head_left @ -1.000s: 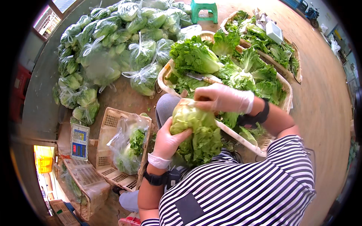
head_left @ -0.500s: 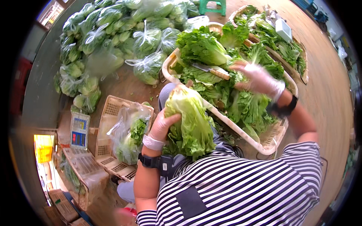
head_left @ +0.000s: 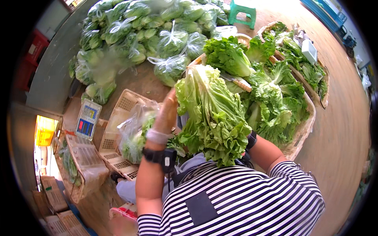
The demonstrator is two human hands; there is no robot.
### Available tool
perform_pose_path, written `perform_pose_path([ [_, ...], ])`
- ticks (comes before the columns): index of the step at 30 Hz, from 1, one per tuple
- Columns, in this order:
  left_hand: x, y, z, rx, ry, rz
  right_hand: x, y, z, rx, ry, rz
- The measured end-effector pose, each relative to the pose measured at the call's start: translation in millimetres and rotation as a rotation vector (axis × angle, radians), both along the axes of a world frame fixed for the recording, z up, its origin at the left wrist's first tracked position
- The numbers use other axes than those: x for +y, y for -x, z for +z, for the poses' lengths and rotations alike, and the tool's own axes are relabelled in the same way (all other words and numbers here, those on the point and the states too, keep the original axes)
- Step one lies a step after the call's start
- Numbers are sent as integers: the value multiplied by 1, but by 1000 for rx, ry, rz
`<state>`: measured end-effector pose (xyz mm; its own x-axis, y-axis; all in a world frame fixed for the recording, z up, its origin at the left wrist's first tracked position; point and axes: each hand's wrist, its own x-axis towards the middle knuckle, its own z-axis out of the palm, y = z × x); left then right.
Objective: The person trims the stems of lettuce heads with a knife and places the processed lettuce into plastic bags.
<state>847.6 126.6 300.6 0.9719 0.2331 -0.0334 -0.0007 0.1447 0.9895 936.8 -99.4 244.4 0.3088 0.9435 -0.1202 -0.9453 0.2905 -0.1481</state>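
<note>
Head view: left hand [head_left: 167, 112] against lettuce [head_left: 212, 110], right hand hidden; can't tell grips. I judge bagged heads [head_left: 173, 44] done, loose heads [head_left: 229, 58] remaining.

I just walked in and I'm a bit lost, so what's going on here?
A person in a striped shirt has a leafy lettuce up in front of them. The gloved left hand is against its left side; the right hand is hidden behind it. Beyond, a knife lies on more lettuce in a large basket. To the left, a crate holds a clear bag of greens, and tied bags of greens are piled farther off.
</note>
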Motion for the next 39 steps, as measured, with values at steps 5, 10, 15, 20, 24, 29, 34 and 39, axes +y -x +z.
perform_pose_path([
  [5, -15, 31, -40, 90, 650, 63, 26, 1, 5, -553, 125, 9],
  [10, -13, 55, 7, 92, 602, 96, 28, -30, 69, -1504, 742, -68],
  [15, -20, 42, 11, 76, 375, 128, 61, 4, 123, -2104, 787, -314],
  [20, -26, 37, 0, 121, 316, 126, 55, -29, 107, -1921, 653, -80],
  [24, -29, 26, -11, 129, 225, 87, 37, -52, 119, -1892, 627, 121],
  [29, -27, 22, -27, 122, 189, 32, -37, -106, 151, -1810, 967, 55],
  [34, -11, 30, -50, 75, 132, -83, -86, -141, 93, -2625, 1662, 172],
  [39, -28, 29, -25, 110, 203, -37, -24, -121, 19, -2411, 1700, -26],
])
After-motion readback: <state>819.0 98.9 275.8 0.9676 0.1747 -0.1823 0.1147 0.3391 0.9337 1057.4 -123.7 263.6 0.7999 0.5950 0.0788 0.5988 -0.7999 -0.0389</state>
